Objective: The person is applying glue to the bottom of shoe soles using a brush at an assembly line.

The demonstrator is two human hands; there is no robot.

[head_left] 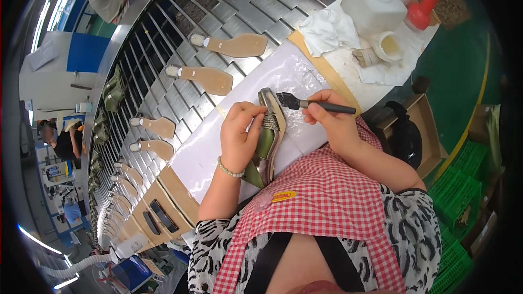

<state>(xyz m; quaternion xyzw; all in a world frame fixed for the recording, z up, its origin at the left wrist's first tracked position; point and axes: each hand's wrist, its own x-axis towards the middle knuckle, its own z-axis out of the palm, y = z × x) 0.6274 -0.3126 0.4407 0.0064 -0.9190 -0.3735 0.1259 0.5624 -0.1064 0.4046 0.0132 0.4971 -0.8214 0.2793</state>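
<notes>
In my right hand [333, 121] is a brush [290, 101] with a dark handle and black bristles, its tip pointing left. The bristles are close to the edge of a green shoe [265, 143], which has a woven strap and a pale underside. My left hand [239, 135] grips that shoe near the strap, fingertips pinched at its upper edge. Whether the bristles touch the shoe, I cannot tell. Under both lies a shiny white sheet [210, 144]. Just beyond it, two tan soles [237, 46] rest on the metal slats.
A slatted metal conveyor [234, 16] carries several more soles [155, 126] and green shoes [114, 90]. At the right stand white plastic containers [373, 2] with red tops, a crumpled cloth [329, 30] and an open jar [388, 46]. Green crates [460, 185] stack at the far right.
</notes>
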